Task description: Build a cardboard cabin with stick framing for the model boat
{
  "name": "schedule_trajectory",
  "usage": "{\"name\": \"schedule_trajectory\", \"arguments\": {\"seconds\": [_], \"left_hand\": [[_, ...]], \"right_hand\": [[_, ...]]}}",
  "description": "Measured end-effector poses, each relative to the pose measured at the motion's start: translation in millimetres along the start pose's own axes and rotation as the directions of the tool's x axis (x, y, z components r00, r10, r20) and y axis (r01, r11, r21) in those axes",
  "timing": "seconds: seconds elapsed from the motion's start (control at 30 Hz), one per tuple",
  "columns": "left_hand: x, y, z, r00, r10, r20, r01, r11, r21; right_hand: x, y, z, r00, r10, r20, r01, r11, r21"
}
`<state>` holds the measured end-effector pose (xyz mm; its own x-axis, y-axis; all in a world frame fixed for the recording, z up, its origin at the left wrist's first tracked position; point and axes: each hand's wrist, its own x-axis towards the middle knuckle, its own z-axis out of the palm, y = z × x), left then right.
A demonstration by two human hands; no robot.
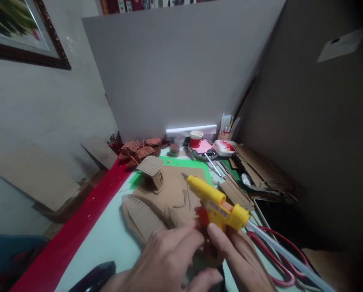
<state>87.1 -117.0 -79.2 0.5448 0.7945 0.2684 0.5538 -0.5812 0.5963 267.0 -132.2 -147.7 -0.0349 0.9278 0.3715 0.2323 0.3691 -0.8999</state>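
Note:
A yellow hot glue gun (218,202) is held up over the table, its nozzle pointing left and away from me. A long clear glue stick (291,255) sticks out of its rear. My right hand (242,251) grips its body and handle, thumb along the side. My left hand (169,255) curls at the front of the handle by the red trigger (202,215), thumb spread below; its fingertips are partly hidden. Beyond the left hand lies a boat-shaped cardboard piece (141,215). A small cardboard house (152,172) with a corrugated roof stands on a flat cardboard sheet (175,178).
Red-handled scissors (287,280) lie at right under the glue stick. Cardboard strips (236,190) and stacked cardboard (266,170) fill the right side. At the back are brown painted pieces (141,152), a red-and-white cup (196,140) and a brush holder (226,134). Grey panels enclose the table.

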Motion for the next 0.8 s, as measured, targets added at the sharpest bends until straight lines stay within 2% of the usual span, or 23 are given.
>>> {"name": "schedule_trajectory", "arguments": {"seconds": [0.07, 0.1, 0.13, 0.17, 0.23, 0.3, 0.4, 0.47, 0.67, 0.8], "left_hand": [[-5, -10, -25.9, 0.999, -0.047, -0.018, 0.045, 0.997, -0.067], [-7, -19, -40.4, 0.993, -0.084, -0.085, 0.079, 0.995, -0.058], [-8, -33, -55.0, 0.972, -0.144, -0.188, 0.141, 0.990, -0.028], [-8, -49, -68.8, 0.936, -0.226, -0.268, 0.229, 0.973, -0.023], [-3, -88, -91.9, 0.871, -0.364, -0.329, 0.370, 0.928, -0.049], [5, -127, -105.6, 0.854, -0.417, -0.312, 0.414, 0.907, -0.077], [18, -169, -108.7, 0.862, -0.452, -0.228, 0.428, 0.891, -0.149], [25, -182, -104.2, 0.869, -0.451, -0.205, 0.416, 0.888, -0.193], [29, -183, -98.7, 0.883, -0.392, -0.257, 0.319, 0.905, -0.283], [23, -197, -100.0, 0.882, -0.410, -0.233, 0.337, 0.894, -0.296]], "right_hand": [[23, -4, -5, 0.990, 0.042, 0.133, -0.058, 0.991, 0.120], [34, -8, -6, 0.980, 0.076, 0.182, -0.110, 0.977, 0.184], [45, -12, -7, 0.940, 0.196, 0.279, -0.282, 0.907, 0.313], [55, -17, -7, 0.920, 0.251, 0.300, -0.361, 0.841, 0.403], [71, -25, -6, 0.895, 0.334, 0.297, -0.443, 0.750, 0.491], [83, -30, -4, 0.886, 0.388, 0.253, -0.463, 0.711, 0.530], [97, -28, 2, 0.875, 0.446, 0.189, -0.467, 0.672, 0.575], [105, -22, 7, 0.881, 0.449, 0.148, -0.440, 0.666, 0.603], [111, 0, 18, 0.885, 0.439, 0.157, -0.435, 0.656, 0.617], [108, 8, 16, 0.879, 0.446, 0.168, -0.446, 0.644, 0.622]]}}
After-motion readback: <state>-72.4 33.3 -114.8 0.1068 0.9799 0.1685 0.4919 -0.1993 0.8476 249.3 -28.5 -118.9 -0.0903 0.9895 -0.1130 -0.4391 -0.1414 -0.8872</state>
